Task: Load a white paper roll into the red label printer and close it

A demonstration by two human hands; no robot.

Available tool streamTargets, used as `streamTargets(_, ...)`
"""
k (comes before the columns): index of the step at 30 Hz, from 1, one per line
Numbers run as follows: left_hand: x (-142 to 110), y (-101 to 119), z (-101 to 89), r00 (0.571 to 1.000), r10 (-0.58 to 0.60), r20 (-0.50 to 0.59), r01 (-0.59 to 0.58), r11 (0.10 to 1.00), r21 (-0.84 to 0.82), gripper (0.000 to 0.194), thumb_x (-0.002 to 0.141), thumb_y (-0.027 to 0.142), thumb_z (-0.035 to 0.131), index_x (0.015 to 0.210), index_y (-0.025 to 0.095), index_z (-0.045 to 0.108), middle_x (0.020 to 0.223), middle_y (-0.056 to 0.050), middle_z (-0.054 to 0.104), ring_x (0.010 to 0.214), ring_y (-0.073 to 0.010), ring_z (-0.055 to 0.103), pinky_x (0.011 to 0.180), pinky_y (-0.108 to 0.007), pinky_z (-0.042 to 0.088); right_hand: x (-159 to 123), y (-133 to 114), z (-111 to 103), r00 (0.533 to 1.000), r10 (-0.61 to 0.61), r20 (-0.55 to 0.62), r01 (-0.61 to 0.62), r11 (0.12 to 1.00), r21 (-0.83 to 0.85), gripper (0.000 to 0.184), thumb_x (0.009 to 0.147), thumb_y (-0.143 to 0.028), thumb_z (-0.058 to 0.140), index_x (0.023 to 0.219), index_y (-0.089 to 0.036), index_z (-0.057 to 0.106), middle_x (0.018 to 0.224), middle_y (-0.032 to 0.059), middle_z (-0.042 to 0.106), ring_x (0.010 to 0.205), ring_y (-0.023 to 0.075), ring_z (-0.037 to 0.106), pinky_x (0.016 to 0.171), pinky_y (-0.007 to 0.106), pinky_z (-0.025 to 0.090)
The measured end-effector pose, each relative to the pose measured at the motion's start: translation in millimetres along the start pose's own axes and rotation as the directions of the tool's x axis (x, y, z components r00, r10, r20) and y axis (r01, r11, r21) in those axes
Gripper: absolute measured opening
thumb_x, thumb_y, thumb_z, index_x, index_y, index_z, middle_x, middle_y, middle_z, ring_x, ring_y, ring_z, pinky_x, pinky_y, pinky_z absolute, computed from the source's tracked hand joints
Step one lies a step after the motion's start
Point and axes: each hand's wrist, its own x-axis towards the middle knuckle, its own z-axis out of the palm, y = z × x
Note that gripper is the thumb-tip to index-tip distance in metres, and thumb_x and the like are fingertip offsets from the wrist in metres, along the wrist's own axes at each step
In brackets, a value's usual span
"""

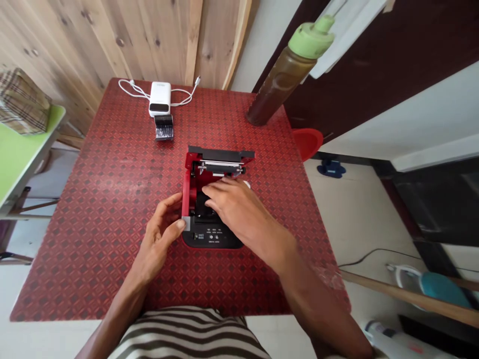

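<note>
- head view looks down on a red patterned table (112, 199) with a small red and black printer (209, 209) near its middle, close to the person's body.
- printer's lid (220, 153) already stands open, tipped back at the far side, with a metal roller bar (220, 167) showing under it; so the opening step looks done.
- right hand (239, 207) lies over the open bay, fingers (217, 192) spread loosely and reaching down into the dark compartment; it is not clenched, and i cannot tell whether anything is held beneath it.
- a small white bit (247, 184) peeks out just past the right hand; too hidden to say what it is.
- left hand (162, 234) steadies the printer from its left side, thumb (178, 225) pressed on the front left corner, the other fingers part open against the red wall; it grips nothing else.
- judging by this, work inside the bay is in hand and not finished: the lid is still up and the hand is still in the compartment; closing remains.
- well apart at the far edge sit a white power bank (159, 98) with its white cable (130, 89), a small dark piece (163, 127) just before it, and a tall brown bottle with green cap (288, 70) at the far right corner; none of these is touched.
</note>
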Motion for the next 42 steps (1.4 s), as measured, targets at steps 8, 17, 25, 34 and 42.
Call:
streamTargets(8, 0, 2, 0.4, 1.0, -0.01, -0.002, 0.01, 1.0, 0.003, 0.056, 0.106, 0.047, 0.075, 0.158, 0.029, 0.064, 0.167, -0.012, 0.066, 0.154, -0.0371, 0.061, 0.122, -0.054, 0.054, 17, 5, 6, 0.992, -0.025, 0.121, 0.034, 0.997, -0.067, 0.017, 0.102, -0.003, 0.07, 0.103, -0.018, 0.079, 0.103, 0.0085, 0.083, 0.091, 0.0228, 0.077, 0.083, 0.036, 0.054)
streamTargets(17, 0, 0, -0.4, 1.0, 0.008, -0.012, -0.008, 1.0, 0.02, 0.057, 0.105, 0.048, 0.076, 0.158, 0.028, 0.064, 0.164, -0.012, 0.067, 0.15, -0.0366, 0.064, 0.12, -0.054, 0.056, -8, -8, -23, 0.995, 0.059, -0.084, -0.056, 0.998, 0.037, 0.011, 0.103, -0.011, 0.071, 0.107, -0.018, 0.079, 0.109, 0.0111, 0.085, 0.102, 0.0296, 0.08, 0.092, 0.044, 0.063)
streamTargets(25, 0, -5, -2.2, 0.999, 0.024, -0.024, -0.023, 0.999, 0.024, 0.055, 0.105, 0.049, 0.075, 0.156, 0.028, 0.067, 0.16, -0.011, 0.071, 0.145, -0.0373, 0.068, 0.114, -0.051, 0.059, -89, 15, -23, 0.778, 0.439, -0.45, -0.114, 0.802, 0.586, 0.027, 0.095, -0.021, 0.086, 0.12, -0.032, 0.081, 0.108, 0.0015, 0.085, 0.097, 0.0241, 0.08, 0.09, 0.043, 0.066)
streamTargets(34, 3, -13, -5.6, 0.998, 0.038, -0.041, -0.036, 0.998, 0.047, 0.053, 0.107, 0.05, 0.071, 0.157, 0.03, 0.067, 0.163, -0.01, 0.069, 0.151, -0.0372, 0.063, 0.128, -0.055, 0.048, -132, 17, 46, 0.75, 0.632, -0.197, -0.292, 0.583, 0.758, 0.028, 0.095, -0.023, 0.077, 0.122, -0.03, 0.082, 0.121, 0.0038, 0.089, 0.112, 0.0255, 0.085, 0.103, 0.043, 0.066)
streamTargets(42, 4, -13, -4.8, 0.998, 0.039, -0.052, -0.037, 0.999, 0.038, 0.054, 0.107, 0.051, 0.072, 0.156, 0.029, 0.067, 0.161, -0.01, 0.07, 0.148, -0.0373, 0.065, 0.125, -0.054, 0.051, -117, 21, 63, 0.864, 0.473, -0.175, -0.278, 0.736, 0.617, 0.032, 0.096, -0.022, 0.066, 0.123, -0.025, 0.081, 0.122, 0.0084, 0.088, 0.108, 0.0285, 0.084, 0.1, 0.045, 0.067)
